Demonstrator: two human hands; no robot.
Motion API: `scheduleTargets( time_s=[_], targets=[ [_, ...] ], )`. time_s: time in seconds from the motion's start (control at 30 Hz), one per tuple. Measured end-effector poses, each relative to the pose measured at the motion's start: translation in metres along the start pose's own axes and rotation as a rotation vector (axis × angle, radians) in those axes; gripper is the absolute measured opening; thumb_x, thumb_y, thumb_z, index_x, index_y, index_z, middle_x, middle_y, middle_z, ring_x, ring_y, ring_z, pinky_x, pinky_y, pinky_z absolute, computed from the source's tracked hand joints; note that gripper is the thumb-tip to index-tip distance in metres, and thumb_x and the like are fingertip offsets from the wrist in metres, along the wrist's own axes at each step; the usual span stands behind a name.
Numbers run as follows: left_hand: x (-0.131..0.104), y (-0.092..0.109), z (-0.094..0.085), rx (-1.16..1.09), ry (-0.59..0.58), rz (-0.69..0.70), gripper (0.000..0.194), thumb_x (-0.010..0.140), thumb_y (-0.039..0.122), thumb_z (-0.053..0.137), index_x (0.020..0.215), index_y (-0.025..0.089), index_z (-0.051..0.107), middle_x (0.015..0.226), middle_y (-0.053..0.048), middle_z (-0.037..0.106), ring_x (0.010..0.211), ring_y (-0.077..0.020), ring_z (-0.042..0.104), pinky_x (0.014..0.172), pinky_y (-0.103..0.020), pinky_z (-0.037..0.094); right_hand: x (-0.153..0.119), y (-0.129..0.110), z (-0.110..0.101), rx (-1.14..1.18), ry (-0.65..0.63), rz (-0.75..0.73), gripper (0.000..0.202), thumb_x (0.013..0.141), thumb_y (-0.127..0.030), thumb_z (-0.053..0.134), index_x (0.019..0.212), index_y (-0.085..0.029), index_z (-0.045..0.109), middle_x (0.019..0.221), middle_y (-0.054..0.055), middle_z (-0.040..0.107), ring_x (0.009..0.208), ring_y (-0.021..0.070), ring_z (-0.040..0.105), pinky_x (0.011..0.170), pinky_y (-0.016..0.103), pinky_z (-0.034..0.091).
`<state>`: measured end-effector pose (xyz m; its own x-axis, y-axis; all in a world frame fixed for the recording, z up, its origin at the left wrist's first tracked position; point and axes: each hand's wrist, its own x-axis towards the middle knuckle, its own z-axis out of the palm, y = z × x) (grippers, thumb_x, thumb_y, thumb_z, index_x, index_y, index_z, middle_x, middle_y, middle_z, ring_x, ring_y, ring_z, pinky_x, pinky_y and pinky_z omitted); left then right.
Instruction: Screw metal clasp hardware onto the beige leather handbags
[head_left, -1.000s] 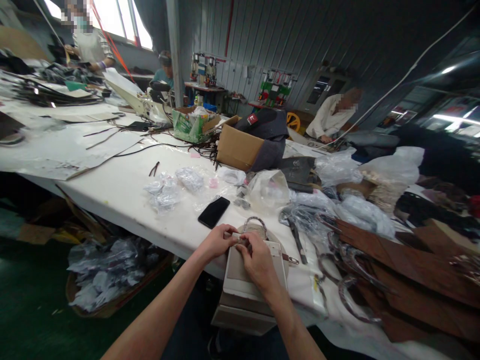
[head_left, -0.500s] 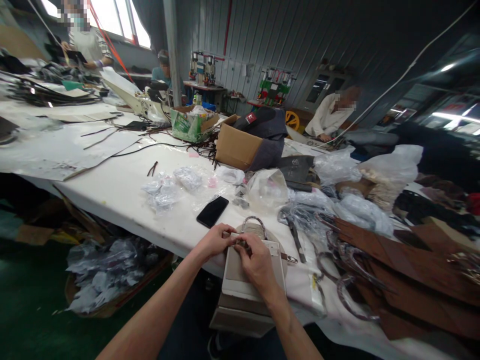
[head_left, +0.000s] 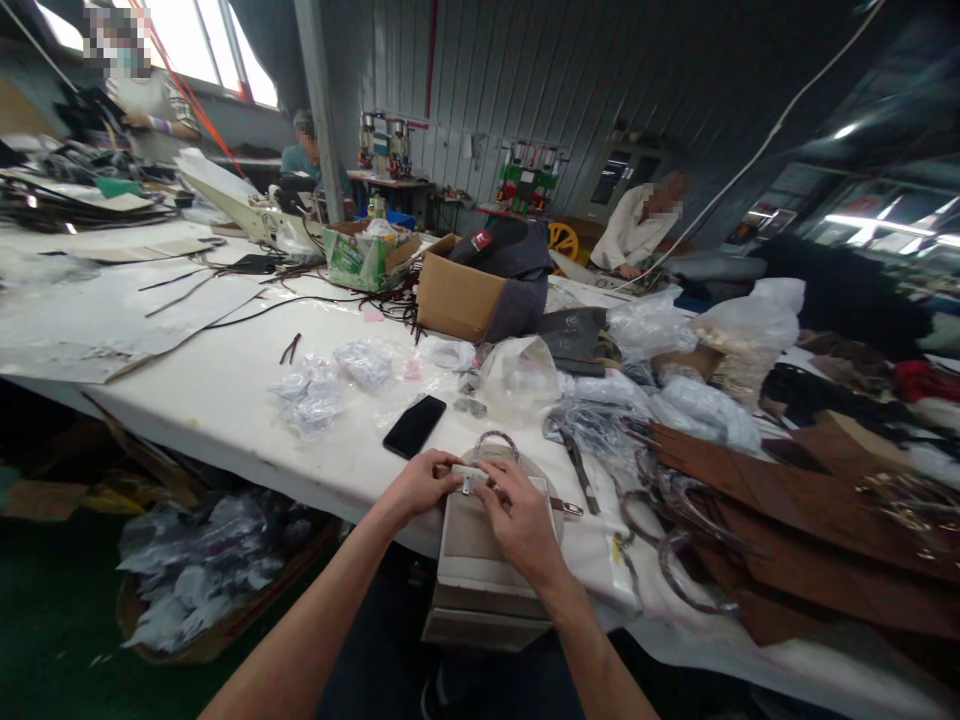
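Note:
A boxy beige handbag (head_left: 480,575) rests at the table's front edge, close to my body, with a wrapped round handle (head_left: 496,436) standing up at its far side. My left hand (head_left: 426,484) is closed, pinching the far-left edge of the bag's light flap. My right hand (head_left: 519,515) is closed on the same edge from the right, its thumb and forefinger close together. Between the fingertips shows a small silver metal fitting (head_left: 467,485); the fingers partly hide it. A brown strap with a buckle (head_left: 571,508) sticks out at the bag's right.
A black phone (head_left: 414,426) lies beyond my left hand. Plastic-wrapped pieces (head_left: 307,392) and pliers (head_left: 290,348) lie farther off. Brown leather panels (head_left: 795,520) with wrapped handles cover the right side. A cardboard box (head_left: 459,298) stands behind. Other people work at the back.
The view has shifted slightly, so the scene sits farther left. My hands stay at the flap edge; the silver metal fitting now shows between my fingertips.

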<state>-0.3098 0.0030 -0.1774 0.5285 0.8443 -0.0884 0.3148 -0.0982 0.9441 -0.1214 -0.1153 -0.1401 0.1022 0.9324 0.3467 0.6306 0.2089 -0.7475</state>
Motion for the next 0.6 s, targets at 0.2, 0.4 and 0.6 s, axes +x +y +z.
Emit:
scheduleTargets(
  time_s=[0.2,0.4,0.6],
  targets=[
    [-0.001,0.005,0.000,-0.077,-0.021,-0.071,0.053,0.079,0.046,0.078,0.119,0.011,0.081,0.080,-0.004,0.068,0.074,-0.0199,0.058,0.066,-0.029,0.043,-0.049,0.010,-0.043,-0.226,0.165,0.194,0.016,0.104,-0.031,0.065,0.107,-0.027,0.079,0.109,0.010,0.075,0.095,0.0283,0.072,0.087,0.042,0.056],
    [0.001,0.009,0.001,-0.098,-0.030,-0.112,0.054,0.077,0.047,0.079,0.117,0.011,0.080,0.073,-0.002,0.064,0.069,-0.0177,0.055,0.063,-0.027,0.040,-0.060,0.018,-0.024,-0.314,0.257,0.392,0.016,0.090,-0.041,0.082,0.094,-0.028,0.074,0.105,0.007,0.073,0.093,0.0286,0.072,0.077,0.039,0.054],
    [0.001,0.015,0.003,-0.108,-0.052,-0.143,0.045,0.083,0.039,0.077,0.117,0.010,0.077,0.078,-0.003,0.066,0.071,-0.0188,0.059,0.066,-0.028,0.042,-0.063,0.054,-0.044,-0.096,0.300,0.517,0.039,0.071,-0.043,0.092,0.098,-0.023,0.073,0.086,0.004,0.074,0.072,0.0250,0.067,0.067,0.037,0.055]
  ],
)
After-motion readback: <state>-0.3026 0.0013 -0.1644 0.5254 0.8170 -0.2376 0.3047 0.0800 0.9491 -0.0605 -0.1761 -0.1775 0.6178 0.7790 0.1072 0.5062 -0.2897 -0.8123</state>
